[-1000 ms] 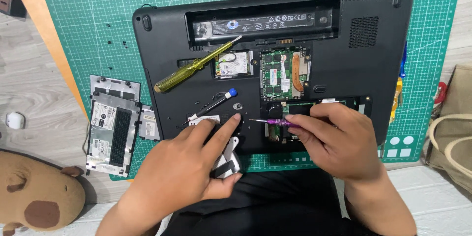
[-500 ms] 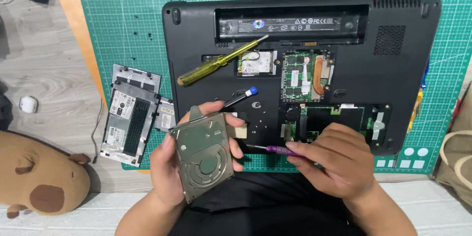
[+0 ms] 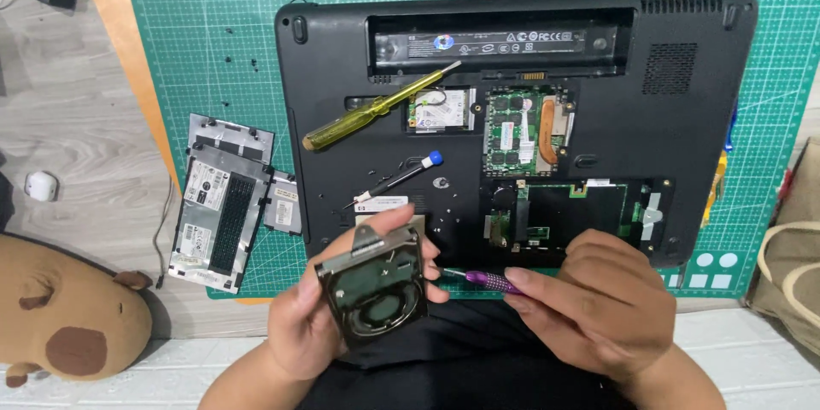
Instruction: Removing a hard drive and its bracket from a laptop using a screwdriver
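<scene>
bench (image 3: pixel 77 120): grey, with a green cutting mat (image 3: pixel 213 26) laid over it.
laptop (image 3: pixel 683 137): black, upside down on the mat, its bays uncovered.
hard drive (image 3: pixel 373 288): lifted clear of the laptop, held over the near edge, tilted, its long axis running near-left to far-right.
left hand (image 3: pixel 312 329): fingers grasping the drive from the left and beneath, thumb (image 3: pixel 389 220) over its far end.
right hand (image 3: pixel 598 307): just right of the drive, fingers clenched on the purple screwdriver (image 3: pixel 487 280).
screwdriver tip: points left, close to the drive's right edge; contact cannot be told.
</scene>
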